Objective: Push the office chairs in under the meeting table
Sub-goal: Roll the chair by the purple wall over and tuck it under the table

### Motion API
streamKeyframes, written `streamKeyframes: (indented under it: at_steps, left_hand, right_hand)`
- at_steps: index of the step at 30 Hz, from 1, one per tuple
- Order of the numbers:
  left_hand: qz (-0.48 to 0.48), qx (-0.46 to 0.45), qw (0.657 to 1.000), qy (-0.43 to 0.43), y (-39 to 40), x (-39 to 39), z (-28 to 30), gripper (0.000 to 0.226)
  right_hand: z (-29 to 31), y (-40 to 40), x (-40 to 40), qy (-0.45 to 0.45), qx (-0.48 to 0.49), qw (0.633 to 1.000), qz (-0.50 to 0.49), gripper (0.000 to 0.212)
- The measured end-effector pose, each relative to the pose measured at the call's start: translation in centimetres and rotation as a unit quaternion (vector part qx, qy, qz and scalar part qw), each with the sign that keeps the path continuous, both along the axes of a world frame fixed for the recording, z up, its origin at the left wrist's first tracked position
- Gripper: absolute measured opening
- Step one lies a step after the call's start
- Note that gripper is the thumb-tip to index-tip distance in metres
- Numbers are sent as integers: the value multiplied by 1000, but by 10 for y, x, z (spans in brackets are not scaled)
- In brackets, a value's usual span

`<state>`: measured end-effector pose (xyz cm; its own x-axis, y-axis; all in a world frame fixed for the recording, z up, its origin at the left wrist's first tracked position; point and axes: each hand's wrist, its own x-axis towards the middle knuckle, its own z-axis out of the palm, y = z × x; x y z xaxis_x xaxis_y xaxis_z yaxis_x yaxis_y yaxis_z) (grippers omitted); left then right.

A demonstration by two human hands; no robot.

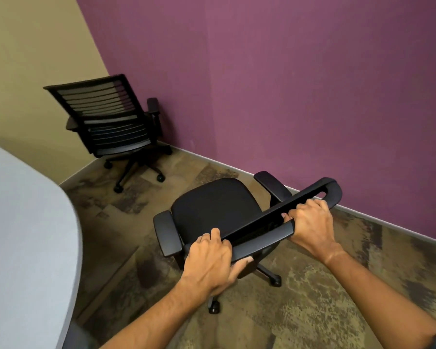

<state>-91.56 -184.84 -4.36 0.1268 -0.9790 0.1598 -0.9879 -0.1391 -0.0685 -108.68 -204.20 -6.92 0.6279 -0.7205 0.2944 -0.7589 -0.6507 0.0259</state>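
Black plastic fills both your fists: your left hand (pixel 209 258) is wrapped around the near end of the top rail of the near chair (pixel 219 210), and your right hand (pixel 310 220) is clamped on the same rail further along, fingers curled over its front edge. Gripping the backrest at two spread points gives you steering control, which you need because the chair stands on the patterned carpet (pixel 325 293) facing away from the meeting table (pixel 23 222), well clear of its curved pale edge at your left. It looks as though you must swing it round before rolling it in. A second chair (pixel 111 122) sits far off in the corner where the purple wall (pixel 287 84) meets the beige one, its slatted back toward you, also not tucked in.

Most of the table is cut off by the frame. Your grip hides part of the rail, and the near chair's base is mostly concealed beneath its seat.
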Motion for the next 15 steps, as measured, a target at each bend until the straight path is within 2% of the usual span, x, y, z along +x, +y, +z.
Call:
streamKeyframes:
  at_steps: [8,15]
  left_hand:
    - [82,-3,997,10,10,-4,0,71]
    - [175,-8,983,57,24,-3,3,66]
  right_hand:
    - [-3,-22,35,27,11,995,96,25]
    - [1,-26,70,33,19,985,170,46]
